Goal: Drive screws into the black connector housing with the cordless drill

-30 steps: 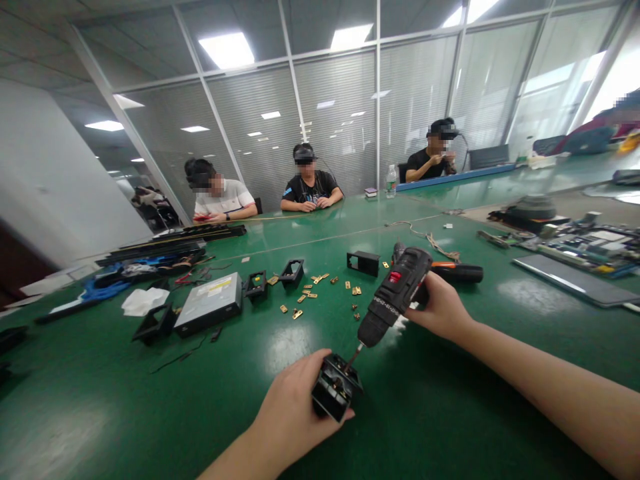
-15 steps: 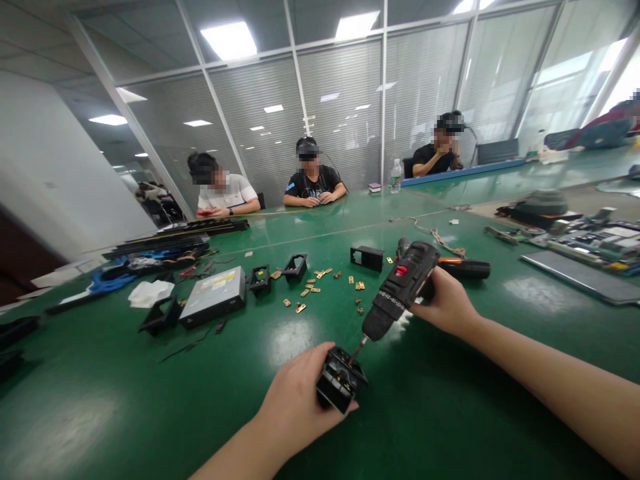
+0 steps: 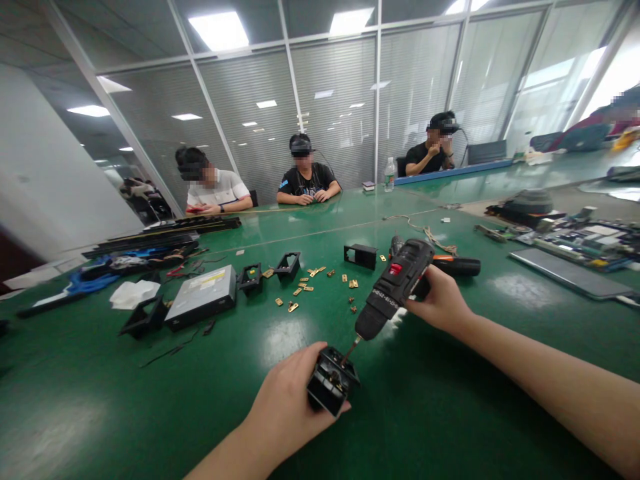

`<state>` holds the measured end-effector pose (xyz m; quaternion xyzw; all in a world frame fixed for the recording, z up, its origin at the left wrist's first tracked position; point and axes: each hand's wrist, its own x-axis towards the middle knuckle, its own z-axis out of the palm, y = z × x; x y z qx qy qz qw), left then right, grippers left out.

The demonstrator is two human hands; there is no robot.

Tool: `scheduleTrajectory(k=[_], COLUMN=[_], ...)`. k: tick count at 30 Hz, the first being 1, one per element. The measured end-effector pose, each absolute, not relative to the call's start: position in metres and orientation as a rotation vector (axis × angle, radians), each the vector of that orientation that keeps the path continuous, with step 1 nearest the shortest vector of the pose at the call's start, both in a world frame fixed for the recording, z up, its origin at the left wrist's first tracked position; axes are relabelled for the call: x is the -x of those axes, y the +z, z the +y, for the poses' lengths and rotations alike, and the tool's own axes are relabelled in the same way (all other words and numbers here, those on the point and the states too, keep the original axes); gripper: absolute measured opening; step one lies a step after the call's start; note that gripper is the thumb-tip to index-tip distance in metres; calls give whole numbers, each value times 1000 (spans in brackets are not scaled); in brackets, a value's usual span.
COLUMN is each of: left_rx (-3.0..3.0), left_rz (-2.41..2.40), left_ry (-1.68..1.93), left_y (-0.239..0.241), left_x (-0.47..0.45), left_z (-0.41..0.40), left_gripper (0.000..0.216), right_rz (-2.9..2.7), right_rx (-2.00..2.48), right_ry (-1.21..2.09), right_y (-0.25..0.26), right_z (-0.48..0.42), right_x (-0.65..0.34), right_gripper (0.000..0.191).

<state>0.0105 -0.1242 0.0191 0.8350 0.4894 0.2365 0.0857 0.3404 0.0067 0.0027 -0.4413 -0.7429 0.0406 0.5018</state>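
Here left hand (image 3: 285,410) fingers clamp black socket block (image 3: 332,381) on green counter (image 3: 150,400); right hand (image 3: 437,300) grips cordless driver (image 3: 393,287), bit entering block from 1 o'clock.

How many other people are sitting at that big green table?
3, all along the far edge: a person in a white shirt at left, a person in a black shirt in the middle, another in black at right. More may be hidden.
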Motion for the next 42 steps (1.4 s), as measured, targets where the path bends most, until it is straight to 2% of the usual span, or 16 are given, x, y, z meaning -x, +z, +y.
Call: scheduleTrajectory(k=[42], left_rx=[-2638], left_rz=[1422], left_ry=[768], left_y=[12], left_x=[-7], left_z=[-123], left_gripper=[79], right_rz=[-1830], right_rx=[1102], right_ry=[130], right_y=[4], right_z=[9], right_x=[-340], right_gripper=[34])
